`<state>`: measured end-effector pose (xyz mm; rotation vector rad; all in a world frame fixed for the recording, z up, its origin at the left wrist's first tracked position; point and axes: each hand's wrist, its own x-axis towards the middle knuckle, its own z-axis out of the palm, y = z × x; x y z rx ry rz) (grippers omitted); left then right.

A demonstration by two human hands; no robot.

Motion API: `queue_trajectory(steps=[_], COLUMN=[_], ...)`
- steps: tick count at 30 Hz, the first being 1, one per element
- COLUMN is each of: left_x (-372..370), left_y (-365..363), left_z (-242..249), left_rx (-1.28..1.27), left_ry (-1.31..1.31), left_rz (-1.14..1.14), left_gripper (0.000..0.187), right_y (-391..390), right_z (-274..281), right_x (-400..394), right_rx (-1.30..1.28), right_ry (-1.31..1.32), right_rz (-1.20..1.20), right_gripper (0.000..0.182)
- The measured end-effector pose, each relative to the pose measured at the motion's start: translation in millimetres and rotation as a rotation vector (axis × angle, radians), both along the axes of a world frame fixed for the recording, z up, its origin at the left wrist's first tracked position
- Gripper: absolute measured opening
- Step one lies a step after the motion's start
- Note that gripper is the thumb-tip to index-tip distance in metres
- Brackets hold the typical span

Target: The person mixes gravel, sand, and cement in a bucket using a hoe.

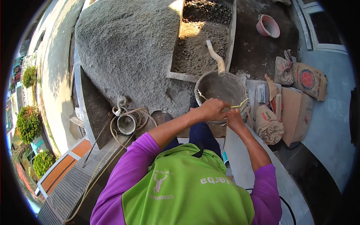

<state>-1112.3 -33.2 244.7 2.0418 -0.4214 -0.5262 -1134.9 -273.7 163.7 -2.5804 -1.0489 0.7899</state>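
Close together at the near rim of a round grey tub [202, 79], my two hands meet. My left hand [213, 109] is closed, its fingers pinching a thin yellow cord [241, 104]. One end of the cord sticks out past each side of the hands. Just right of it, my right hand [235, 120] is also closed, fingertips against the cord near its middle. The exact grip of the fingertips is too small to tell. A curved wooden handle [216, 56] rests at the tub's far rim.
Grey sand [127, 45] is heaped at left, beside a mixing trough [173, 62]. A small bucket [126, 124] stands with a hose [148, 113]. Cement bags [309, 80], cardboard [294, 116] and tools [261, 93] lie right. A pink bucket [268, 26] lies farther back.
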Motion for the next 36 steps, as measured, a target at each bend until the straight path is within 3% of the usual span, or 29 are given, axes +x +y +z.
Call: queue_trajectory(steps=[8,14,21,27,29,32,36], left_x=[-8,-11,-12,3,5,11,18], left_y=[-22,-14,32,62,71,84,99], left_z=[-6,-13,17,-10,-26,-36,-54], left_rx=[-0.072,-0.06,0.018,0.137,0.172,0.216,0.275], left_ry=[0.06,0.134,0.207,0.081,0.027,-0.007,-0.033], left_rz=[-0.011,0.054,0.241,0.321,0.317,0.321,0.332], left_gripper=[0.051,0.048,0.035,0.027,0.026,0.026,0.026], right_y=[-32,-25,25,92,117,148,171], right_z=[-1,2,-23,-30,-24,-31,-46], right_x=[-9,-1,-3,16,36,63,80], right_rx=[0.084,0.065,0.174,0.123,0.057,-0.015,0.085], right_ry=[-0.189,-0.144,-0.067,0.008,0.142,0.311,0.431], right_rz=[0.022,0.102,0.187,0.184,0.171,0.126,0.036], right_gripper=[0.008,0.01,0.006,0.008,0.013,0.038,0.052])
